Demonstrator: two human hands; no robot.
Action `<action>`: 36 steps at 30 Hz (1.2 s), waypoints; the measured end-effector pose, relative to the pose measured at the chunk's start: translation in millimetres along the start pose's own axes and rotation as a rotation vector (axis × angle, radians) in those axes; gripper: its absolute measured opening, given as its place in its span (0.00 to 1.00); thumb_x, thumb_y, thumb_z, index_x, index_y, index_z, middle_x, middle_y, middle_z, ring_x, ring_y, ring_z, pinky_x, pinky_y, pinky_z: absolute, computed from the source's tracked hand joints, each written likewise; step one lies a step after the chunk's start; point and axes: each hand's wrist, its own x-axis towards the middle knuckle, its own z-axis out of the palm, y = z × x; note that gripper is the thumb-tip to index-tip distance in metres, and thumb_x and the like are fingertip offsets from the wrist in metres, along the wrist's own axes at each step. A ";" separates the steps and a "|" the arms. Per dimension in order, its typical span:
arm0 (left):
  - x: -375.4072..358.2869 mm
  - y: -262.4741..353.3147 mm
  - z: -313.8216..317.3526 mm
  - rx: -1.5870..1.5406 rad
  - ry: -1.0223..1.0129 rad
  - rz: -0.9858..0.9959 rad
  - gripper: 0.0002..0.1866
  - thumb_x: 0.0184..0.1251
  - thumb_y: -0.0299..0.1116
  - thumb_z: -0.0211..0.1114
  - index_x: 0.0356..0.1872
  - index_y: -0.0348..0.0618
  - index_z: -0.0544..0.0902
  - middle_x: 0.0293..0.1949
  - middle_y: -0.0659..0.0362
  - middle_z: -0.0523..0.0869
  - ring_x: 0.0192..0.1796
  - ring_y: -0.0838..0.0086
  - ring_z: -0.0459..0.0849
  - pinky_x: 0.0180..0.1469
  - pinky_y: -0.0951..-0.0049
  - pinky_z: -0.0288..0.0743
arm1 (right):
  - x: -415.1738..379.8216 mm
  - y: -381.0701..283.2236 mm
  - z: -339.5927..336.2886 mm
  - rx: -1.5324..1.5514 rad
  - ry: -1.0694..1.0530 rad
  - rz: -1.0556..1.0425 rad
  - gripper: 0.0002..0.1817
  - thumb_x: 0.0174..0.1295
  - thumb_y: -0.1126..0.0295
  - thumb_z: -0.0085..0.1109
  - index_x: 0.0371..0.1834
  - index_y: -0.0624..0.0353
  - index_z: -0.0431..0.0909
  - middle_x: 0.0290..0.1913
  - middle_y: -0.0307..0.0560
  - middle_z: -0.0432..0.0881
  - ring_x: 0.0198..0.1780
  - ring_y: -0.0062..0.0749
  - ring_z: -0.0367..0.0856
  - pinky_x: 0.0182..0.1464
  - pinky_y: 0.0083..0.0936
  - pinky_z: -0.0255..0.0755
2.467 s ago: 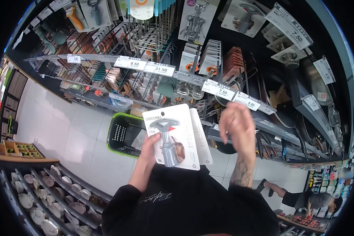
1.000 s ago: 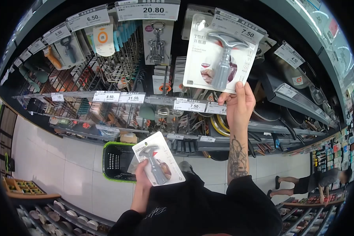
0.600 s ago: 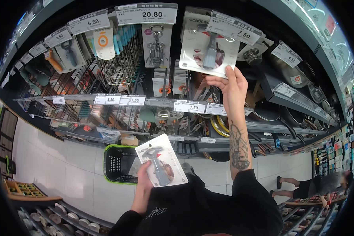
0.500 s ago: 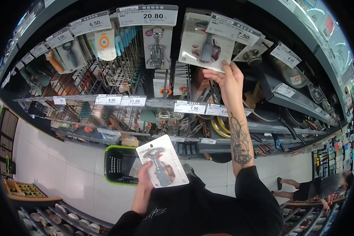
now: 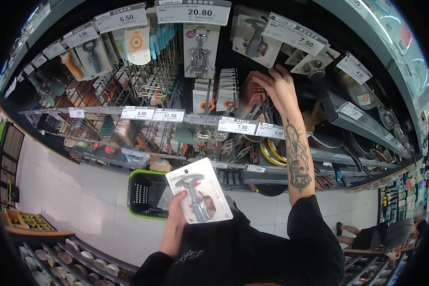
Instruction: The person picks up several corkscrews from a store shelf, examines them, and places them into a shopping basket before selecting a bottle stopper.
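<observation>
One carded corkscrew (image 5: 254, 35) hangs on its hook above my right hand (image 5: 277, 85), which is open and, as far as I can tell, holding nothing, while my left hand (image 5: 177, 209) grips the other corkscrew card (image 5: 199, 196) at my chest, not in the green basket (image 5: 148, 193).

I see a white card pack (image 5: 199, 190) with a grey corkscrew and a small red mark printed on it. At about nine o'clock from it, the basket (image 5: 145, 193) is black with a bright green rim. My right forearm (image 5: 298, 157) carries a dark tattoo pattern. My sleeves are black. Price labels (image 5: 237, 126) on the shelf are white with black numbers. At eleven o'clock hangs an orange peeler (image 5: 71, 64).
</observation>
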 end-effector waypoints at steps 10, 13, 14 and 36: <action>12.9 39.1 57.5 0.196 -0.017 0.279 0.29 0.62 0.31 0.60 0.63 0.35 0.64 0.54 0.48 0.78 0.53 0.61 0.82 0.55 0.60 0.79 | -188.7 7.7 23.2 -0.544 -0.333 0.053 0.20 0.67 0.68 0.58 0.61 0.63 0.72 0.44 0.47 0.84 0.39 0.21 0.79 0.40 0.19 0.74; 20.4 41.6 64.5 0.220 -0.040 0.310 0.28 0.62 0.31 0.60 0.63 0.35 0.65 0.53 0.49 0.78 0.53 0.62 0.81 0.55 0.61 0.78 | -227.7 26.9 20.6 -0.643 -0.400 0.195 0.18 0.67 0.67 0.58 0.57 0.63 0.73 0.37 0.44 0.83 0.31 0.18 0.78 0.35 0.18 0.73; 22.9 40.9 65.4 0.223 -0.050 0.309 0.27 0.62 0.30 0.61 0.62 0.33 0.67 0.52 0.50 0.79 0.53 0.64 0.81 0.55 0.63 0.78 | -237.6 34.2 14.6 -0.602 -0.409 0.244 0.17 0.68 0.67 0.57 0.55 0.64 0.74 0.34 0.42 0.83 0.28 0.17 0.77 0.32 0.17 0.72; 24.7 11.1 70.1 0.264 -0.428 0.133 0.35 0.71 0.54 0.44 0.67 0.32 0.64 0.49 0.36 0.82 0.51 0.52 0.82 0.60 0.47 0.70 | -137.0 -14.9 12.4 0.021 -0.033 -0.169 0.17 0.74 0.68 0.43 0.56 0.72 0.66 0.45 0.61 0.81 0.36 0.43 0.86 0.39 0.34 0.86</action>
